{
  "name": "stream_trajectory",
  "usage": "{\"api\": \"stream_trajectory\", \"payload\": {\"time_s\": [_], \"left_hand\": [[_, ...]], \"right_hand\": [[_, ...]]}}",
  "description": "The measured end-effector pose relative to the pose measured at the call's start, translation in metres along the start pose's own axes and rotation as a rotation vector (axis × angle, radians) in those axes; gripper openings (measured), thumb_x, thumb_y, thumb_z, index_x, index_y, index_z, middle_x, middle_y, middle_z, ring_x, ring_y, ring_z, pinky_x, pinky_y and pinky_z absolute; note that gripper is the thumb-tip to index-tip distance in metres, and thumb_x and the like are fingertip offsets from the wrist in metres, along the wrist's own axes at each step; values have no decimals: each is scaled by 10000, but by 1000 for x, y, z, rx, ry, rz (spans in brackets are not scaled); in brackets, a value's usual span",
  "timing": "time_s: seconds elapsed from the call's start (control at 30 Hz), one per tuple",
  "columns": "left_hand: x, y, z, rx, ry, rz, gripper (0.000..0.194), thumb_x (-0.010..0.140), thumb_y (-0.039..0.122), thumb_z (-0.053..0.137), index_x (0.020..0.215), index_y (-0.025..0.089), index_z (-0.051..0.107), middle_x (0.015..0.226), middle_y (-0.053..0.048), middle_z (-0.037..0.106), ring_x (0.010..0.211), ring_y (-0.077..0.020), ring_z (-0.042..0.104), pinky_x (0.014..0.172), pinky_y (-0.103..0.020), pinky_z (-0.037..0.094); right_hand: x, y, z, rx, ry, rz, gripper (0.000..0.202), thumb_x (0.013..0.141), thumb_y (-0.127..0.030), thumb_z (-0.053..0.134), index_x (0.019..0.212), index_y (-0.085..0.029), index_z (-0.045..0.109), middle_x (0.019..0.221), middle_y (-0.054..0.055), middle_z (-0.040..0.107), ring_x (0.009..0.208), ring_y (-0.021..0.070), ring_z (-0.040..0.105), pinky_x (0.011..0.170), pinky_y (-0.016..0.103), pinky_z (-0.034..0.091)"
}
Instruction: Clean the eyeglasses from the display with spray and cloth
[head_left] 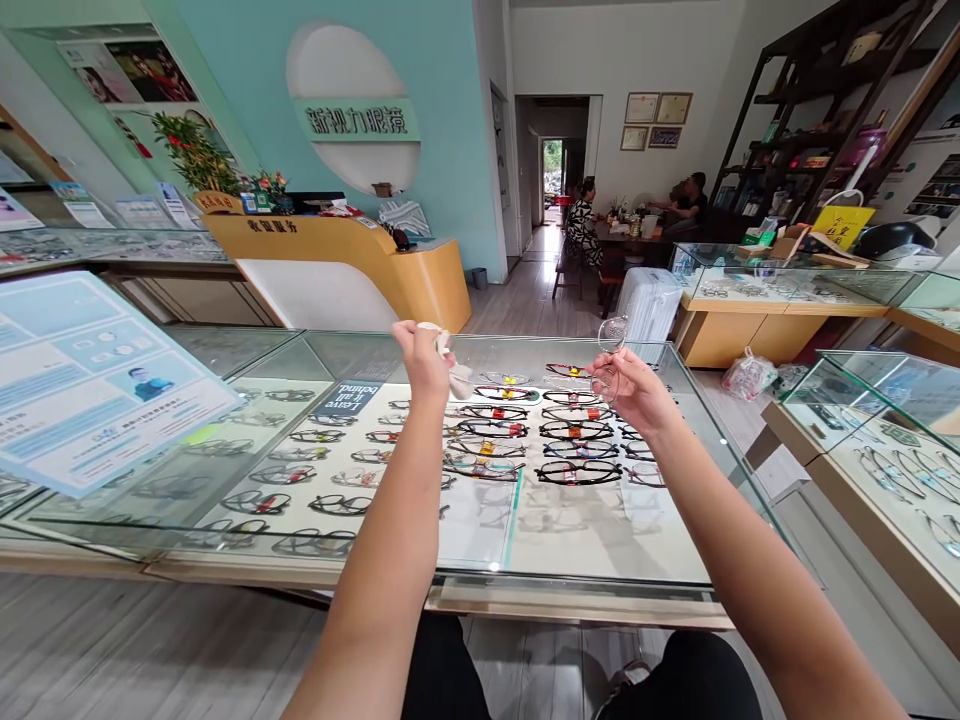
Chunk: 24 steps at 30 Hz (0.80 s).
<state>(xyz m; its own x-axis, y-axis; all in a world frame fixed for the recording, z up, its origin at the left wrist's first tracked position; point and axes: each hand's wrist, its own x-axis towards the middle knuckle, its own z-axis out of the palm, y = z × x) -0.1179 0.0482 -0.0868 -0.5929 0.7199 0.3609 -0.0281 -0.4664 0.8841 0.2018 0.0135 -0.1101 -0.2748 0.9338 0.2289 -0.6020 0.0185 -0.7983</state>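
Your right hand [637,385] is the nearer one to the wire-rimmed glasses [613,332]: it pinches them between thumb and fingertips, above the far part of the glass-topped worktop [570,540]. From your left hand [424,355] they lie off to the right, at about the same level, with a wide gap between. Their long axis runs close to upright, one lens raised above your fingers and the other low beside them. Your left hand is bunched around a pale cloth [459,382], whose loose end hangs on the side facing the glasses; exactly how the fingers fold around it is hard to tell.

The rims are thin and rounded, the lenses clear enough that the background shows through. The cloth looks soft and matt, with slack folds. Beneath your arms, the worktop is smooth, reflective glass with a wooden lower edge. Through it you see rows of spectacle frames [578,471], many dark and glossy with small bright tags, on a white base crossed by a narrow teal strip [515,515]. To your left stands a flat, pale blue printed board [105,380].
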Motion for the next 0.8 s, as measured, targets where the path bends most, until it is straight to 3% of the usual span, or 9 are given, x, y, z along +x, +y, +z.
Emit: {"api": "stream_trajectory", "payload": {"time_s": [0.07, 0.13, 0.2, 0.3, 0.37, 0.47, 0.67, 0.8], "left_hand": [[-20, 8, 15, -213, -202, -135, 302, 800, 360, 589, 959, 271, 347, 801, 27, 474, 610, -140, 508, 460, -202, 260], [-42, 13, 29, -398, -422, -277, 352, 699, 310, 652, 918, 260, 381, 804, 29, 525, 564, -115, 482, 430, -184, 216], [-61, 13, 40, -425, -541, -375, 352, 674, 279, 703, 906, 252, 441, 776, 27, 567, 569, -122, 513, 424, -180, 269], [-80, 7, 50, -315, -637, -448, 354, 712, 332, 833, 910, 225, 559, 770, 6, 636, 632, -147, 588, 503, -238, 476], [-86, 1, 53, -262, -674, -448, 435, 706, 423, 932, 910, 203, 617, 806, -8, 672, 669, -143, 611, 584, -264, 537], [-91, -9, 58, -203, -674, -395, 567, 632, 543, 1017, 883, 186, 655, 765, 8, 654, 643, -107, 559, 581, -226, 474], [-101, -20, 62, -70, -583, -258, 627, 612, 663, 1004, 834, 191, 655, 722, 23, 621, 628, -106, 515, 572, -233, 427], [-103, -20, 61, -79, -548, -255, 640, 638, 702, 981, 804, 203, 616, 707, 33, 582, 626, -112, 499, 554, -233, 428]], "right_hand": [[0, 0, 0, 11, -7, -2, 317, 803, -380, 978, 826, -264, 684, 941, -13, 791, 955, 164, 760, 743, 251, 601], [0, 0, 0, 14, -18, -1, 321, 802, -376, 980, 824, -259, 682, 950, -12, 795, 955, 160, 763, 757, 247, 603], [0, 0, -1, 12, -18, -4, 329, 800, -380, 983, 820, -254, 679, 952, -9, 799, 951, 155, 765, 777, 246, 607], [0, -1, 0, 10, -6, -12, 357, 778, -392, 997, 804, -250, 671, 942, -7, 804, 957, 158, 772, 806, 251, 613], [0, -1, 2, 9, -3, -17, 376, 758, -398, 1010, 792, -250, 666, 932, -10, 805, 954, 161, 774, 823, 261, 618], [0, -2, 5, -1, -15, -13, 394, 745, -415, 1015, 777, -251, 658, 923, -14, 807, 941, 166, 773, 857, 287, 625], [-3, -4, 10, -8, -35, -21, 400, 762, -437, 1000, 778, -259, 643, 922, -22, 798, 938, 183, 770, 924, 348, 635], [-4, -4, 12, -18, -34, -21, 397, 767, -442, 994, 780, -258, 642, 927, -24, 793, 961, 186, 775, 903, 340, 635]]}}
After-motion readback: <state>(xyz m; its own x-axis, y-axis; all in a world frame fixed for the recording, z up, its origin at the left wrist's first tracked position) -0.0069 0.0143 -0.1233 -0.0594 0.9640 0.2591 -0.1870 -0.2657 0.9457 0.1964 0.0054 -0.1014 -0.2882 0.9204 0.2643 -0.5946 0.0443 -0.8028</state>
